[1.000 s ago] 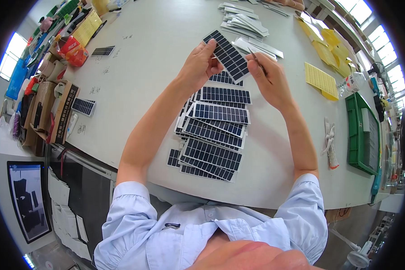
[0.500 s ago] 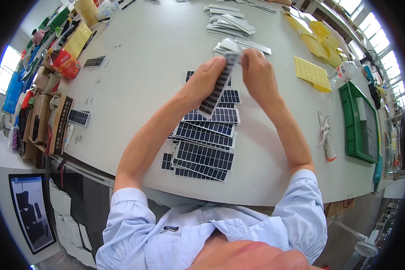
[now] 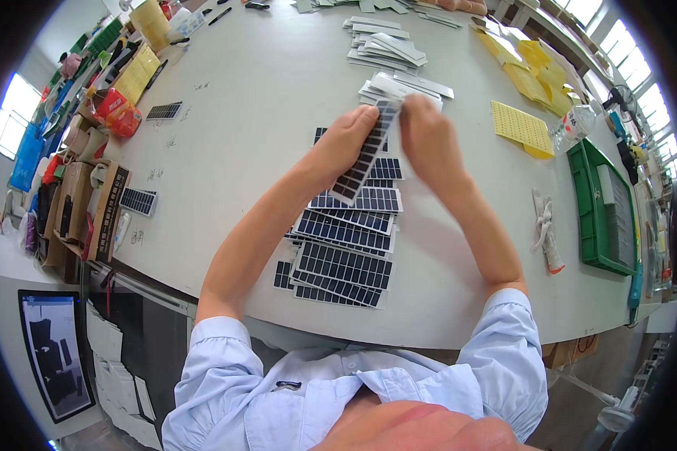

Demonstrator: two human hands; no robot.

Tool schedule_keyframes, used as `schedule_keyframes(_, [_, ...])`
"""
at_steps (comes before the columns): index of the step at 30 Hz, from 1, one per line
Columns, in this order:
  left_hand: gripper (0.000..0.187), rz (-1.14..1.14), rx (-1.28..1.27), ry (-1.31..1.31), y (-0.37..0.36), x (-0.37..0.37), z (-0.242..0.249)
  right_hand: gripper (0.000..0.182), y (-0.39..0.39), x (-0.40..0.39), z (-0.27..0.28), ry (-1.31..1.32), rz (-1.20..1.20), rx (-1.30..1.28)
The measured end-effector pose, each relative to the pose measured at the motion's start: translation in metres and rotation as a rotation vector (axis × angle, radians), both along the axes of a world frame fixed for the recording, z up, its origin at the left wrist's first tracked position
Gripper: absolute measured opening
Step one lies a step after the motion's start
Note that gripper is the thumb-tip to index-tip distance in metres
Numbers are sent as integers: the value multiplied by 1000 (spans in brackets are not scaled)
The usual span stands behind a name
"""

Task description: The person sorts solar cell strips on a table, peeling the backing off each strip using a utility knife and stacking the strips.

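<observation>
A dark solar strip with a pale edge point(image 3: 362, 161) hangs tilted in my left hand point(image 3: 344, 141), pinched between thumb and fingers along its side. My right hand point(image 3: 429, 135) is at the strip's upper end with its fingers curled together; motion blur hides what its fingertips grip. Below the held strip, overlapping solar panels point(image 3: 342, 263) lie in an uneven pile, dark faces up. White strips point(image 3: 402, 84) are heaped just beyond my hands, with another heap point(image 3: 387, 45) farther back.
Two separate small panels point(image 3: 164, 111) point(image 3: 138, 200) lie at left, near a red packet point(image 3: 116, 113) and cardboard box point(image 3: 109, 214). On the right are a yellow sheet point(image 3: 523, 128), plastic bottle point(image 3: 573, 126), green tray point(image 3: 590, 225) and white-wrapped tool point(image 3: 547, 233). Someone's arm point(image 3: 459, 6) shows at the far edge.
The held strip's upper end is slightly lower, and my right hand has shifted a little down. The view has moved slightly.
</observation>
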State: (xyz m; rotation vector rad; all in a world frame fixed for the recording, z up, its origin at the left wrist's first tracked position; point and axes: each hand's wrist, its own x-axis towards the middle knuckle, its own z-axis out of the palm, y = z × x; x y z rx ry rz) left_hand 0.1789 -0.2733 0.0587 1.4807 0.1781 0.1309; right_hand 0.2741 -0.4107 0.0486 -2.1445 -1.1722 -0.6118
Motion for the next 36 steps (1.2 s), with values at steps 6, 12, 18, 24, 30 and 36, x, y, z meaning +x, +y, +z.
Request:
schedule_keyframes(6, [39,78,268,-62,-1,5,-2,19,-24,34,30,405,-33,31])
schedule_keyframes(12, [35,263,-223,-28,6,6,4,6,-5,-31,12,95,275,-71])
schedule_keyframes(18, [34,35,-32,16,-5,-1,-1,4,0,14,-4,-45,58,104])
schedule_keyframes(24, [39,211,246,-171,0,9,-9,45,-26,41,28,713,176,65])
schedule_keyframes(30, [33,70,36,-110,-2,-1,0,95,-6,0,33,911,583,192])
schedule_keyframes(36, [37,13,332,-140,0,-6,11,23,-17,37,27,1108,402,675])
